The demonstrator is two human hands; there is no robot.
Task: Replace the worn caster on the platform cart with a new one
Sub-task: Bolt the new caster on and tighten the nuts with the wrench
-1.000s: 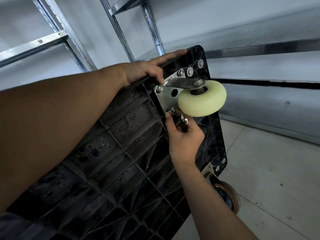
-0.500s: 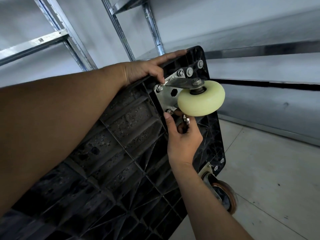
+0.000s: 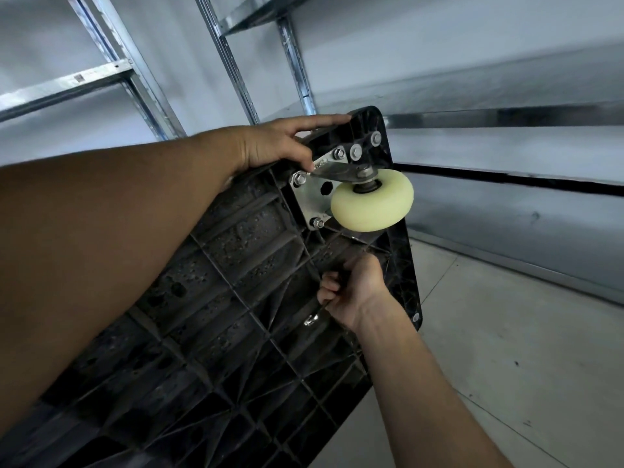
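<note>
right hand (image 3: 353, 292) dropped away from the lower plate bolt (image 3: 317, 223), now uncovered, down the ribbed underside (image 3: 236, 282)

— What's under your work?
— The floor (image 3: 526, 359): pale grey slabs, thin seams, a few dark specks.
— What sits on it?
— A metal strip (image 3: 540, 273) along its far edge, at the wall's foot, to your right.

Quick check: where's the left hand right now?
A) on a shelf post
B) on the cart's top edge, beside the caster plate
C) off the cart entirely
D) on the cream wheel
B: the left hand grips the top edge of the cart, fingers over the rim and thumb by the caster plate, clear of the wheel.
</note>
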